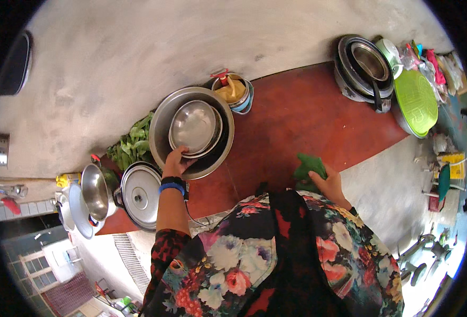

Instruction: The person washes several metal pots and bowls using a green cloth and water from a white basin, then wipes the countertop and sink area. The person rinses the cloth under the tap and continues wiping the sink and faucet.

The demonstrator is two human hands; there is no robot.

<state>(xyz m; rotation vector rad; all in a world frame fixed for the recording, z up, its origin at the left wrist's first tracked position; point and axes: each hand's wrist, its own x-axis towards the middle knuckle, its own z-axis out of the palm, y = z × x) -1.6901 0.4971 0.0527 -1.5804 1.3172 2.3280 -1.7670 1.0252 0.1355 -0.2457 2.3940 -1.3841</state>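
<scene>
My left hand grips the near rim of the stacked steel bowls. These bowls are inside a large, deep metal basin on the red tabletop. In my right hand is a green cloth, held at the table's near edge. Leafy green vegetables lie against the wall, left of the basin. A small pail stands just right of the basin, with a tan item and a red-handled tool in it.
At left are a lidded pot, a steel pan and a pale blue basin. Stacked pans and a lime-green plastic basket stand at the far right. A cord hangs over the table's near edge.
</scene>
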